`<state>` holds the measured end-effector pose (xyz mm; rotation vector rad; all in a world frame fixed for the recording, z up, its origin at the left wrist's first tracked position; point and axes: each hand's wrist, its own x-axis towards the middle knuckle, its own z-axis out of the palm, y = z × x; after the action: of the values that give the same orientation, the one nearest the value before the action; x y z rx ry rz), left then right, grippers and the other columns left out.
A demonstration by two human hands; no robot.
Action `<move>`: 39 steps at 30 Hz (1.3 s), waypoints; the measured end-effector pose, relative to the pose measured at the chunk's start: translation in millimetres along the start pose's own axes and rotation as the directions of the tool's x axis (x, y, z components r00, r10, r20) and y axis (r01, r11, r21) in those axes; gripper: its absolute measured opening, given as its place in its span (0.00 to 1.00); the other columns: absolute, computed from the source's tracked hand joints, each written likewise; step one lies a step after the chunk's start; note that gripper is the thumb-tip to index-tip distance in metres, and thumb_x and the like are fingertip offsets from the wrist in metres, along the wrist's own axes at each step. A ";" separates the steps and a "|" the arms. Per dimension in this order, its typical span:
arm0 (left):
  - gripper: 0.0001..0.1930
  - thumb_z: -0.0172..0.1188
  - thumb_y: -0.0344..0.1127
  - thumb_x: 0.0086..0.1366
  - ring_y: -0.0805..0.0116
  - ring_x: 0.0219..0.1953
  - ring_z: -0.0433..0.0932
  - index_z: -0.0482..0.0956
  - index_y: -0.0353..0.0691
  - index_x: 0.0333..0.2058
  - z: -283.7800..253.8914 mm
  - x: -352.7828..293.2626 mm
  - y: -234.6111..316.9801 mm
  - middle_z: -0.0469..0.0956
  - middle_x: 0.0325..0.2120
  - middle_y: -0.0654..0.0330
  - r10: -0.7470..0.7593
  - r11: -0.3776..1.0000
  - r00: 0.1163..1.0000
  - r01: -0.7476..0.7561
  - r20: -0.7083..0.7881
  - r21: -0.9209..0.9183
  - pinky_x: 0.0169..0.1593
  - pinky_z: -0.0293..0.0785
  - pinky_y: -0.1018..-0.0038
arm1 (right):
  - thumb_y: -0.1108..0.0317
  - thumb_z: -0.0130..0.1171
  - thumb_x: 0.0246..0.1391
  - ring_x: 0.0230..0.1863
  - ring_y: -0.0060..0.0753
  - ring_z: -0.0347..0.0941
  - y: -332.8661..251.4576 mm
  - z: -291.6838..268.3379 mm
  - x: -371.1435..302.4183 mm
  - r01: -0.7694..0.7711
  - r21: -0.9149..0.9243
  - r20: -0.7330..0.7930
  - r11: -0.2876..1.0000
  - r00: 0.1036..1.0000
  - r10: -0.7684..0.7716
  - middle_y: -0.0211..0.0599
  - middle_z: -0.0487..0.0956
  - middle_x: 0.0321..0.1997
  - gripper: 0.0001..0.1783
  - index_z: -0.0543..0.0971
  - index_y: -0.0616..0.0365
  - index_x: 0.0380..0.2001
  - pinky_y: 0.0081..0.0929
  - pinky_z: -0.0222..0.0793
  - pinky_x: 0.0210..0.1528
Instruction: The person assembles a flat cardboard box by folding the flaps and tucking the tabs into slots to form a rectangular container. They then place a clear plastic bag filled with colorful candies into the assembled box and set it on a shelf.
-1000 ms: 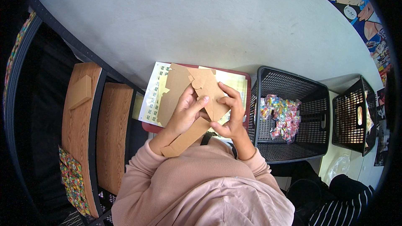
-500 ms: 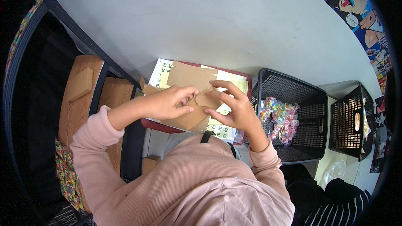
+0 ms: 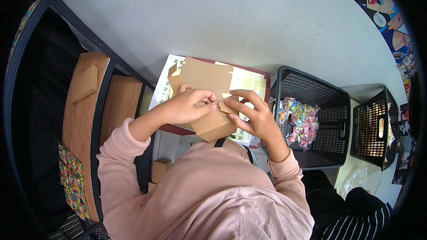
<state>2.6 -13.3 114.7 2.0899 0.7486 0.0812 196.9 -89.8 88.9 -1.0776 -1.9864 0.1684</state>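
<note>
Beside a pale wall, over the edge of a red tray, gripping a partly folded cardboard box in the curled left hand and pinching its flap with the right hand.

This looks like a small packing corner in a workroom: a part-folded brown carton over a red-edged work surface, with flat cardboard on its far part. To the right, a black mesh crate holds shiny packets (a bright, many-coloured heap), beside a second crate. Wood-look shelves stand left; comic-style pictures cover the wall far right.
</note>
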 end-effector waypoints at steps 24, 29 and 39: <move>0.12 0.42 0.41 0.61 0.62 0.42 0.60 0.70 0.41 0.35 2.6 8.2 4.8 0.73 0.28 0.59 -0.050 0.999 0.995 0.051 0.088 -0.010 0.57 0.36 0.64 | 0.70 0.60 0.31 0.33 0.37 0.69 2.2 -18.4 15.0 0.027 -0.049 0.144 0.998 0.989 -0.020 0.36 0.71 0.29 0.14 0.76 0.58 0.29 0.34 0.67 0.41; 0.12 0.40 0.40 0.61 0.64 0.42 0.61 0.70 0.41 0.34 2.8 8.2 1.0 0.72 0.26 0.58 -0.018 1.000 0.995 0.017 0.094 0.005 0.57 0.36 0.65 | 0.73 0.58 0.28 0.32 0.33 0.70 6.8 -12.4 11.3 0.212 -0.042 0.096 0.976 0.974 -0.207 0.33 0.70 0.27 0.13 0.76 0.56 0.26 0.39 0.64 0.48; 0.11 0.40 0.39 0.61 0.69 0.37 0.65 0.70 0.41 0.34 6.2 5.2 2.1 0.71 0.23 0.59 -0.045 0.999 0.992 0.042 0.121 0.028 0.54 0.40 0.69 | 0.74 0.54 0.31 0.34 0.31 0.71 11.2 3.3 1.2 0.250 0.094 -0.005 0.964 0.968 -0.251 0.32 0.71 0.27 0.09 0.74 0.56 0.23 0.41 0.62 0.51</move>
<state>9.8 -15.9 111.5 2.0812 0.7236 -0.0796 201.2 -81.2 82.3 -0.7591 -2.0792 0.1283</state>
